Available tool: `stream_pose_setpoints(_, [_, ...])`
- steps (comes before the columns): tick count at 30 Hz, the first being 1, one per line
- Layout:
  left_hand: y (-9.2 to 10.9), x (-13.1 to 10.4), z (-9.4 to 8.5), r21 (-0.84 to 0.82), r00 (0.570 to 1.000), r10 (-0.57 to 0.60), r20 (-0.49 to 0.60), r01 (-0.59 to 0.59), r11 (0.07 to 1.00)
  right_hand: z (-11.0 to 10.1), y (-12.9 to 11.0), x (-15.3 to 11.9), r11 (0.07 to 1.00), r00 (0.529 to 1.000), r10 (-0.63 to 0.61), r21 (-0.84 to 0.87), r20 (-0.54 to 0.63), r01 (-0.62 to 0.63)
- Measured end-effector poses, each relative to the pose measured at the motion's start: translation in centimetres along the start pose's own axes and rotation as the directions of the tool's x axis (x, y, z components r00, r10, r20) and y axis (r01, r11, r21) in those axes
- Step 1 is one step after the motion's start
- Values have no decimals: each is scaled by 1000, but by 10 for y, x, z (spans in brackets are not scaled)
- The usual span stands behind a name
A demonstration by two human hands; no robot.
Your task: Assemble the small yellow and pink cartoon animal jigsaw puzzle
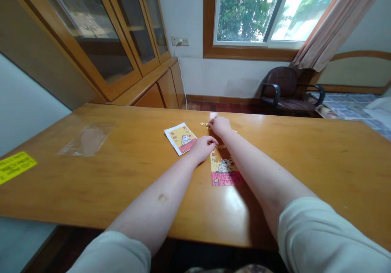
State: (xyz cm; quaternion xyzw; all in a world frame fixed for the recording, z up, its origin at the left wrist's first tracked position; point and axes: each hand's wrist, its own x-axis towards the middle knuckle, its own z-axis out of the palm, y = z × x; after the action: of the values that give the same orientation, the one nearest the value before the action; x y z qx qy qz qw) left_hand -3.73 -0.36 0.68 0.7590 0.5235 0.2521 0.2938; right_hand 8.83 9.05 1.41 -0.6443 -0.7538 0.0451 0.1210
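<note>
A partly assembled jigsaw puzzle (225,178), pink at the bottom and yellow above with a white character, lies on the wooden table. My left hand (204,148) is at its upper left edge, fingers curled together; what they hold, if anything, is too small to tell. Farther back, my right hand (219,125) has its fingertips down at some loose yellow pieces (203,124), its fingers closed on something I cannot make out. A picture card (182,137) with the same design lies left of the puzzle, partly behind my left hand.
On the table (137,175), a clear plastic bag (87,139) lies to the left, with a yellow label (16,167) at the far left edge. Beyond the table are a glass-door cabinet (146,73) and a chair (282,87).
</note>
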Motion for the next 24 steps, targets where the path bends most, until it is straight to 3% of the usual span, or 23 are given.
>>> stream_pose_setpoints(9, [-1, 1, 1, -12, 1000, 1, 3, -1, 1000, 11, 7, 7, 985, 993, 118, 120, 30, -121])
stream_pose_setpoints(12, [0, 1, 0, -13, 1000, -3, 10, 3, 1000, 9, 14, -3, 954, 989, 143, 273, -39, -127])
stream_pose_setpoints(15, [-1, 1, 0, -23, 1000, -2, 9, 2, 1000, 0, 25, -26, 874, 974, 172, 480, -148, -82])
stream_pose_setpoints(17, [-1, 1, 0, -28, 1000, 2, -1, -2, 1000, -9, 33, -50, 829, 975, 173, 555, -142, -66])
stream_pose_setpoints(24, [-2, 0, 1, 3, 1000, 7, 0, -7, 1000, -27, 41, -129, 832, 996, 65, 549, 54, -84])
